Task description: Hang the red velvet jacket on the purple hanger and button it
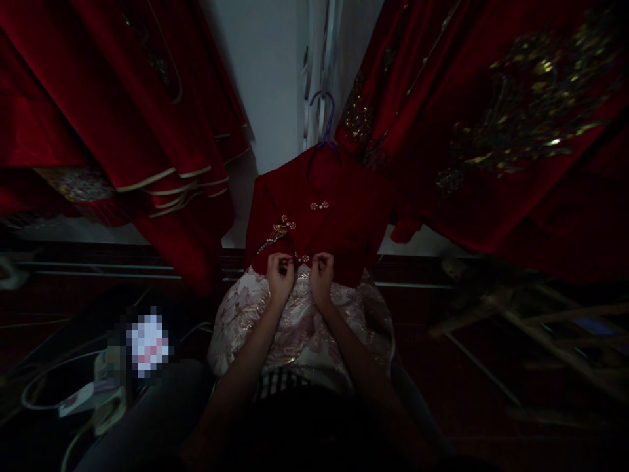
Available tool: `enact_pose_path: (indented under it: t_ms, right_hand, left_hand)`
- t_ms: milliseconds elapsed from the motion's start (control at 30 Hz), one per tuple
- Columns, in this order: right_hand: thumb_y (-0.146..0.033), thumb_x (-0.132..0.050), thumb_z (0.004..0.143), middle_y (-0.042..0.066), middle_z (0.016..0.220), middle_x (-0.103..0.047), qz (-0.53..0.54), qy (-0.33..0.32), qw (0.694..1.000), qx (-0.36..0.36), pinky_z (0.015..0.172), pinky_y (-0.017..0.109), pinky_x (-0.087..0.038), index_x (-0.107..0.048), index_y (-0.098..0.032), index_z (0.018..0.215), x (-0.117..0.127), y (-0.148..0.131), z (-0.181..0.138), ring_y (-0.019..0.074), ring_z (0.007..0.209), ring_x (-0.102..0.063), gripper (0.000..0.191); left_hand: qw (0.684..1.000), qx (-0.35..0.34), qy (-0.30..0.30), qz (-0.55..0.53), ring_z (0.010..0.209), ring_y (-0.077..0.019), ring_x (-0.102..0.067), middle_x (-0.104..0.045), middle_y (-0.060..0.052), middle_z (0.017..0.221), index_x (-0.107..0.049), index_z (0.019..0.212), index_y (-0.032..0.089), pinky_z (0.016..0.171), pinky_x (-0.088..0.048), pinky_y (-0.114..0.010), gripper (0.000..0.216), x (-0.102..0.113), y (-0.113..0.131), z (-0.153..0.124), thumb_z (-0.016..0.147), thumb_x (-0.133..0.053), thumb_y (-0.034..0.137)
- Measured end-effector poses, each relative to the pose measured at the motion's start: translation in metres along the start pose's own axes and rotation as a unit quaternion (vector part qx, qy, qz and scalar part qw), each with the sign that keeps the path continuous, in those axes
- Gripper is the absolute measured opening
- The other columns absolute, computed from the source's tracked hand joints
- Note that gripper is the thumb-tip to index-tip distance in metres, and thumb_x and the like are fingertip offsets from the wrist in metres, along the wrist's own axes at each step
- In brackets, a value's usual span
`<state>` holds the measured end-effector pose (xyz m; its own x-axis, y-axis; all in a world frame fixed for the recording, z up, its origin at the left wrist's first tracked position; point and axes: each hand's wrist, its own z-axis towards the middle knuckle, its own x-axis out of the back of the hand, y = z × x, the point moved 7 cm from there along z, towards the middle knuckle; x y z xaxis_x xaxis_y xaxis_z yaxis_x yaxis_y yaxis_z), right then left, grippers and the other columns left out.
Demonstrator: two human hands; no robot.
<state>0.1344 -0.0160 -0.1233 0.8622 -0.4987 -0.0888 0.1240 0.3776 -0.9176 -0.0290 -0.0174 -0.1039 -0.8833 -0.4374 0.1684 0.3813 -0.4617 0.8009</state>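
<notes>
In the dim head view, a red jacket [339, 226] hangs on a dark blue hanger [325, 124] in front of me. Beaded clasps [319, 206] and a gold fan-shaped ornament [280, 229] decorate its front. At the hem, my left hand [281, 272] is pinched on the jacket, just left of the lower clasp [301, 257]. My right hand [322, 272] pinches the hem on the clasp's other side. Below the jacket, a pale floral skirt [246, 308] spreads out, partly hidden by my forearms.
Red garments [98, 98] hang on the left, and a red garment with gold sequins [531, 98] on the right. A power strip [111, 400] with white cables lies at lower left, beside a blurred-out patch. A wooden frame [531, 334] stands at lower right.
</notes>
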Motion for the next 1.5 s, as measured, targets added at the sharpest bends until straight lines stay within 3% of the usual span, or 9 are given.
enact_pose_path:
  t_ms: [133, 500, 633, 900, 1200, 1500]
  right_hand:
    - [-0.029, -0.048, 0.085, 0.003, 0.087, -0.058, -0.007, -0.015, 1.0, -0.005, 0.072, 0.023, -0.047, -0.05, -0.019, 0.09, -0.002, 0.002, 0.0, 0.0114, 0.076, -0.057, 0.011]
    - [-0.025, -0.046, 0.084, 0.003, 0.082, -0.059, -0.007, -0.024, 1.0, 0.01, 0.067, 0.025, -0.049, -0.051, -0.02, 0.093, -0.003, 0.0, 0.0, 0.013, 0.073, -0.058, 0.011]
    - [-0.024, -0.047, 0.083, 0.002, 0.08, -0.058, -0.006, -0.026, 1.0, 0.009, 0.064, 0.024, -0.048, -0.05, -0.02, 0.092, -0.003, -0.002, 0.0, 0.0122, 0.069, -0.058, 0.011]
    - [-0.025, -0.048, 0.084, 0.003, 0.084, -0.061, 0.003, -0.03, 0.999, -0.011, 0.064, 0.023, -0.049, -0.051, -0.019, 0.092, -0.004, 0.001, 0.0, 0.0115, 0.069, -0.059, 0.011]
    - [-0.028, -0.051, 0.084, 0.006, 0.095, -0.067, -0.012, -0.071, 0.997, -0.008, 0.071, 0.026, -0.052, -0.061, -0.018, 0.102, -0.01, -0.002, -0.001, 0.0132, 0.077, -0.064, 0.023]
    - [-0.023, -0.05, 0.083, 0.005, 0.095, -0.063, -0.053, -0.1, 0.993, 0.022, 0.064, 0.022, -0.049, -0.061, -0.018, 0.103, -0.012, -0.008, -0.004, 0.0121, 0.074, -0.058, 0.024]
  left_hand:
    - [0.996, -0.018, -0.089, 0.018, 0.08, -0.0142, -0.057, -0.06, -0.004, 0.089, -0.064, 0.092, 0.02, 0.075, -0.046, -0.026, 0.012, -0.013, 0.005, -0.002, 0.081, -0.06, 0.023]
    - [0.999, -0.008, -0.037, 0.003, 0.071, -0.0106, -0.054, -0.058, -0.004, 0.095, -0.062, 0.099, 0.018, 0.067, -0.046, -0.023, 0.022, -0.007, 0.003, -0.001, 0.078, -0.064, 0.027]
    - [0.998, -0.016, -0.064, 0.005, 0.078, -0.0131, -0.057, -0.06, -0.004, 0.089, -0.065, 0.092, 0.019, 0.072, -0.046, -0.025, 0.013, -0.011, 0.005, -0.002, 0.082, -0.06, 0.026]
    - [0.996, -0.028, -0.082, -0.012, 0.094, -0.0162, -0.06, -0.062, -0.006, 0.099, -0.068, 0.1, 0.022, 0.083, -0.048, -0.029, 0.02, -0.014, 0.005, -0.003, 0.087, -0.057, 0.032]
    - [0.997, 0.003, -0.082, -0.005, 0.074, -0.012, -0.057, -0.06, -0.003, 0.088, -0.063, 0.093, 0.019, 0.071, -0.045, -0.024, 0.019, -0.015, -0.003, -0.003, 0.084, -0.06, 0.035]
    - [0.997, 0.029, -0.072, -0.016, 0.072, -0.0121, -0.057, -0.062, -0.001, 0.081, -0.063, 0.087, 0.019, 0.071, -0.043, -0.023, 0.021, -0.012, -0.001, -0.004, 0.084, -0.058, 0.039]
